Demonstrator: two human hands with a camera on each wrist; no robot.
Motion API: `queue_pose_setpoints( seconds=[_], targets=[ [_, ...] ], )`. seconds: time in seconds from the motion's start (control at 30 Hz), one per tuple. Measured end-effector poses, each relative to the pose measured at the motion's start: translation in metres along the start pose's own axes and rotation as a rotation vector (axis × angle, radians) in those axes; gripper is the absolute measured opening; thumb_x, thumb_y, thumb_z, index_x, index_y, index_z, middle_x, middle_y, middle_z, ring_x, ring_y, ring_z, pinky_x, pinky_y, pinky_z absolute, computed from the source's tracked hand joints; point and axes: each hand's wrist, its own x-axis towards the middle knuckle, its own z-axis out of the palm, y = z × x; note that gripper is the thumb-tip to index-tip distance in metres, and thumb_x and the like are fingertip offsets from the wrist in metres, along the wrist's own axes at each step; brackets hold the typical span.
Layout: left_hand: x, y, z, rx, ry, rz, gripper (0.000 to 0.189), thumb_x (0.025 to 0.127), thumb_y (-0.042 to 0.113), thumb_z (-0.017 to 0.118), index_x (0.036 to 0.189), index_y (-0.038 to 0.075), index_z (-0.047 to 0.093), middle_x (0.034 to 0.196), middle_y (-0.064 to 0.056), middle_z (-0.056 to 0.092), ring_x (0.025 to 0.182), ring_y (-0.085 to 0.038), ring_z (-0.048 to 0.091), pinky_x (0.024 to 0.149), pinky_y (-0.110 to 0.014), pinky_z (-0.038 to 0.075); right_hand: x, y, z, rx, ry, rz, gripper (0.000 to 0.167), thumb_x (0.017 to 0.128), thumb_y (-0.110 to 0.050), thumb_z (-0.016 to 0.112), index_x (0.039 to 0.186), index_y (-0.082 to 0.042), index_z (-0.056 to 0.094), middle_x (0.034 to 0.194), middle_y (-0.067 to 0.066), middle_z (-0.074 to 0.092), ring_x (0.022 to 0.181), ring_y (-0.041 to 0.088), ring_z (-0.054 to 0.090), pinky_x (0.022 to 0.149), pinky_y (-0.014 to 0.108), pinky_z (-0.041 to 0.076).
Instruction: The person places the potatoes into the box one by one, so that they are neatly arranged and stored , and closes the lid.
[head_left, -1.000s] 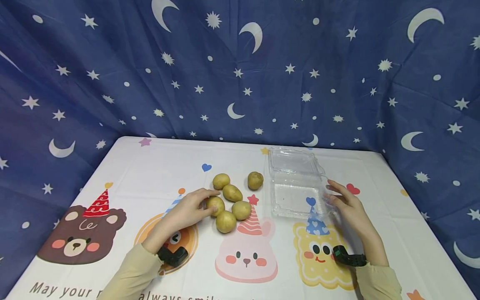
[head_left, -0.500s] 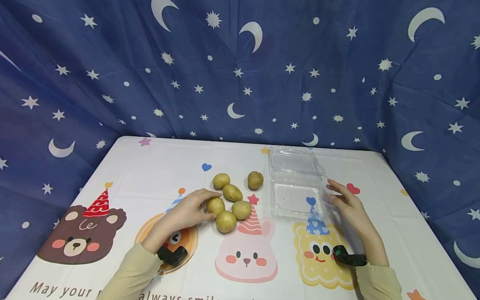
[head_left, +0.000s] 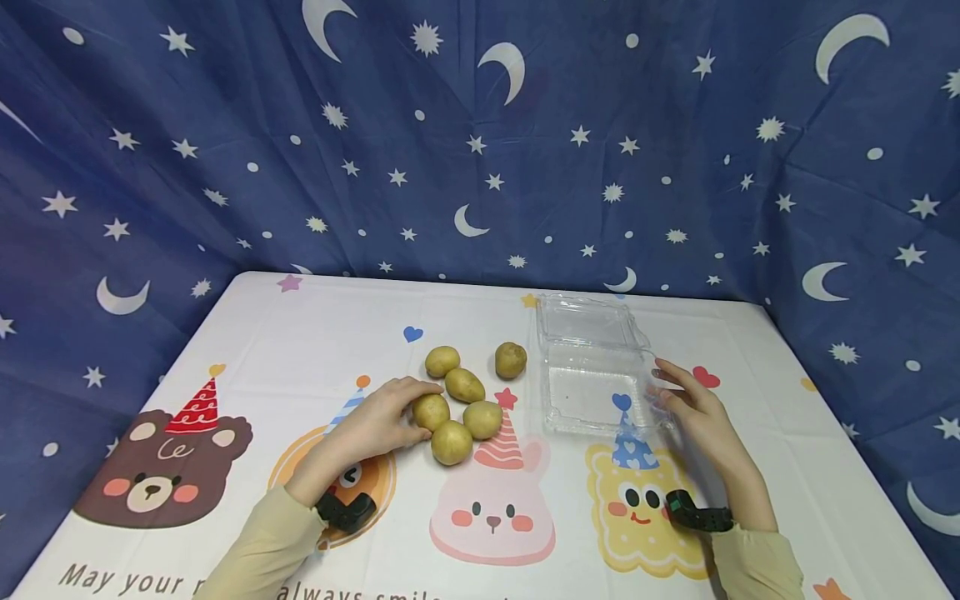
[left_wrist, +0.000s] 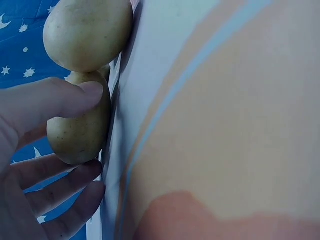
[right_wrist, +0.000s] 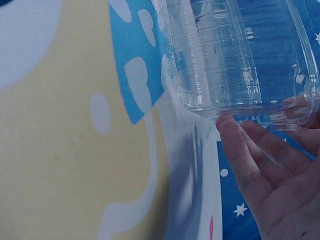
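My left hand (head_left: 381, 418) reaches round the leftmost potato (head_left: 431, 412) of a loose group, thumb on its near side and fingers on its far side. In the left wrist view the thumb lies across that potato (left_wrist: 80, 137), with another potato (left_wrist: 87, 32) right against it. More yellow potatoes, such as the one in front (head_left: 452, 443), sit close by on the cloth. On the right, my right hand (head_left: 697, 412) touches the side wall of a clear plastic clamshell container (head_left: 592, 425), its fingers mostly straight. The right wrist view has fingertips right at the container's (right_wrist: 240, 70) edge.
The container's hinged lid (head_left: 585, 323) lies folded back toward the rear. A browner potato (head_left: 511, 361) sits apart, left of the container. The table has a white cloth with cartoon prints (head_left: 492, 517). Behind it hangs a blue curtain (head_left: 420, 225) with moons and stars.
My left thumb has shifted slightly along the leftmost potato to its near lower side. The right hand, the container and the potatoes have kept their places.
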Motion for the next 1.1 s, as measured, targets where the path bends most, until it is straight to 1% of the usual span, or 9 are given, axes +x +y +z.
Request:
queue_pose_setpoints(
  seconds=[0.3, 0.63, 0.83, 1.1],
  targets=[
    [-0.0006, 0.0014, 0.0011, 0.048, 0.026, -0.009, 0.054, 0.074, 0.021, 0.079, 0.123, 0.015, 0.060, 0.115, -0.006, 0.063, 0.107, -0.024, 0.058, 0.092, -0.043, 0.049, -0.0004, 0.0009, 0.0018, -0.017, -0.016, 0.021, 0.050, 0.099, -0.017, 0.045, 0.148, -0.010, 0.035, 0.141, 0.022, 0.048, 0.096, -0.015, 0.053, 0.082, 0.004, 0.038],
    [-0.0002, 0.0041, -0.0005, 0.073, 0.045, -0.010, 0.055, 0.071, 0.022, 0.081, 0.121, 0.015, 0.061, 0.110, -0.006, 0.064, 0.100, -0.022, 0.058, 0.086, -0.041, 0.049, -0.0005, -0.0006, 0.0008, -0.017, -0.021, 0.030, 0.051, 0.100, -0.019, 0.044, 0.149, -0.011, 0.034, 0.143, 0.022, 0.046, 0.098, -0.014, 0.052, 0.082, 0.005, 0.039],
    [0.0000, 0.0056, -0.0007, 0.074, 0.068, -0.013, 0.057, 0.069, 0.021, 0.082, 0.121, 0.015, 0.061, 0.109, -0.005, 0.064, 0.098, -0.021, 0.057, 0.084, -0.039, 0.049, -0.0006, -0.0015, 0.0007, -0.010, -0.020, 0.033, 0.050, 0.100, -0.019, 0.044, 0.149, -0.012, 0.034, 0.143, 0.021, 0.047, 0.099, -0.012, 0.054, 0.082, 0.005, 0.039],
    [0.0016, 0.0065, -0.0012, 0.064, 0.106, -0.009, 0.057, 0.069, 0.021, 0.082, 0.122, 0.016, 0.060, 0.109, -0.003, 0.063, 0.096, -0.019, 0.057, 0.082, -0.037, 0.048, -0.0006, -0.0014, 0.0004, -0.007, -0.022, 0.034, 0.050, 0.100, -0.020, 0.045, 0.149, -0.012, 0.034, 0.143, 0.021, 0.047, 0.098, -0.014, 0.052, 0.083, 0.005, 0.039]
  ],
)
